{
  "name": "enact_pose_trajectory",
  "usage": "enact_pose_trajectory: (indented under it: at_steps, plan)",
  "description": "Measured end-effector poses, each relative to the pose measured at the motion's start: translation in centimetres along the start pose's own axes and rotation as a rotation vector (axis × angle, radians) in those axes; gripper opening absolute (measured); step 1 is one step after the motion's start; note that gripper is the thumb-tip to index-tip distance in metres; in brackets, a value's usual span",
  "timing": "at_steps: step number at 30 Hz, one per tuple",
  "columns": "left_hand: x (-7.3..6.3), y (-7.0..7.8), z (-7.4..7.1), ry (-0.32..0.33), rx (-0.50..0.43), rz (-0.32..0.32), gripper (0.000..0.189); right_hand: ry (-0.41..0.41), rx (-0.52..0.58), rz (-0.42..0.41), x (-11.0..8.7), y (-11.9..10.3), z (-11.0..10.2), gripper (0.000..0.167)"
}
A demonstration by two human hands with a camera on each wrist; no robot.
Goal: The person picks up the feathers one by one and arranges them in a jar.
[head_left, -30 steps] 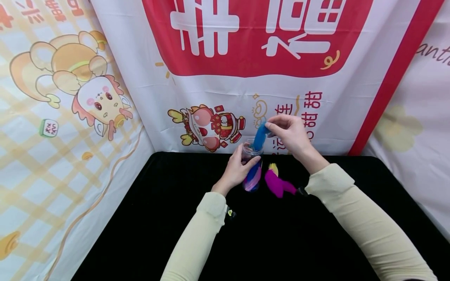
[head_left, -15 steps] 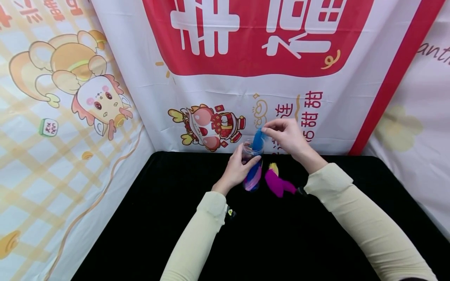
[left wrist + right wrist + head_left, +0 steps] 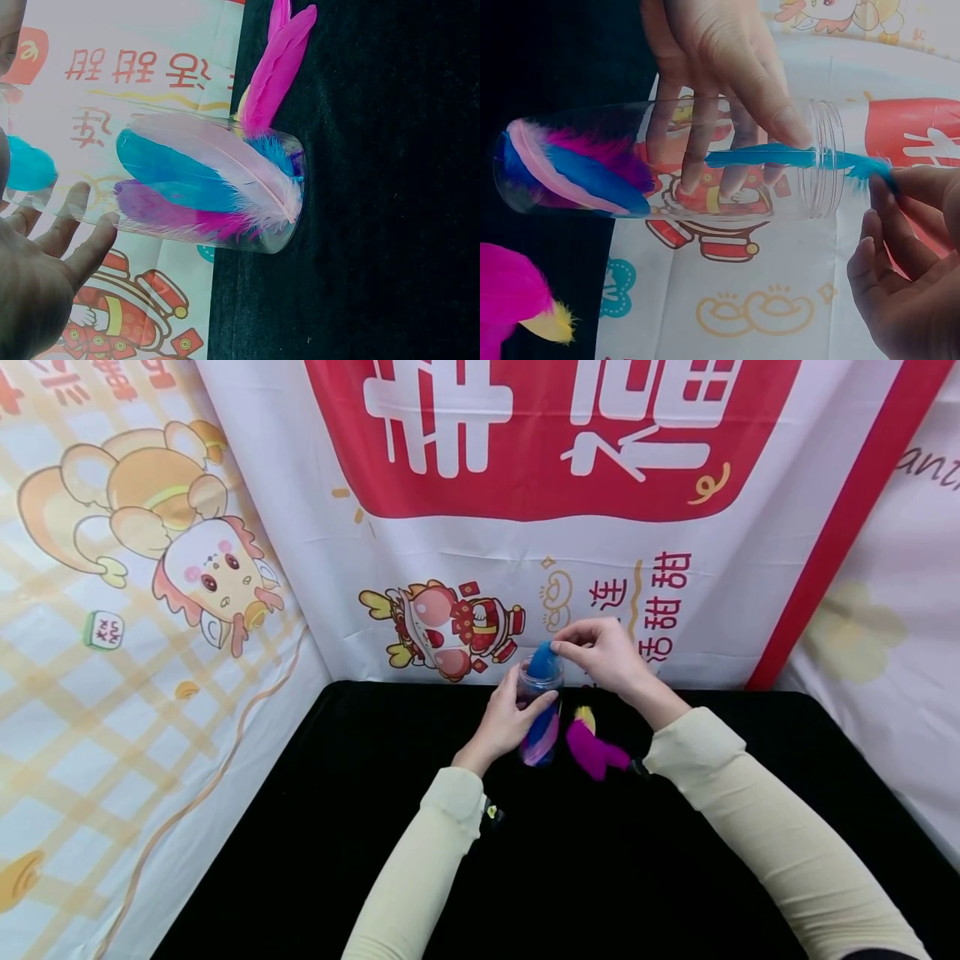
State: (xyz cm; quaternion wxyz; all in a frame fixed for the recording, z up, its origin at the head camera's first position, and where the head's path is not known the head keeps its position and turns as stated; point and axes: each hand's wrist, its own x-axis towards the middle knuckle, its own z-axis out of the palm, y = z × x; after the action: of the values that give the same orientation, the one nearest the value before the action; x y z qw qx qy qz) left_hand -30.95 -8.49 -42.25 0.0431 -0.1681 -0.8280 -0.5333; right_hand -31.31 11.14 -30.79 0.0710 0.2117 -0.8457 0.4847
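A clear jar [image 3: 765,202] with a threaded, lidless mouth stands near the table's back edge. My left hand [image 3: 504,720] wraps round its upper part, thumb on the near side. Pink, blue and purple feathers [image 3: 202,172] lie in the bottom of the jar. Between thumb and fingertips my right hand [image 3: 611,660] pinches the fluffy end of a blue feather [image 3: 780,156]; most of its length is inside the jar's neck. Magenta feathers [image 3: 597,754] and a yellow feather [image 3: 549,322] lie on the table to the right of the jar.
The black-covered table [image 3: 570,877] spreads below both arms. A printed cloth backdrop [image 3: 465,552] hangs right behind the table's back edge, and another printed cloth [image 3: 135,710] runs along the left side.
My right hand has moved down and left, lowering the blue feather deeper into the jar's mouth. The left hand and the jar have stayed in place.
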Motion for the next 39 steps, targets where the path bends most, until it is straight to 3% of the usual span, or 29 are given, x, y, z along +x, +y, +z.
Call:
enact_pose_trajectory:
  at_steps: [10,31,39]
  plan:
    - [0.0,0.0,0.1,0.008,0.012,0.009,0.08,-0.087,-0.116,-0.053,0.2,0.3,0.0,0.011]
    - [-0.1,0.0,0.1,0.02,0.031,0.007,0.079,-0.188,-0.163,-0.091,0.4,0.5,0.7,0.011]
    - [0.0,-0.1,0.1,0.02,0.044,0.025,0.076,-0.189,-0.19,-0.063,0.3,0.3,1.1,0.011]
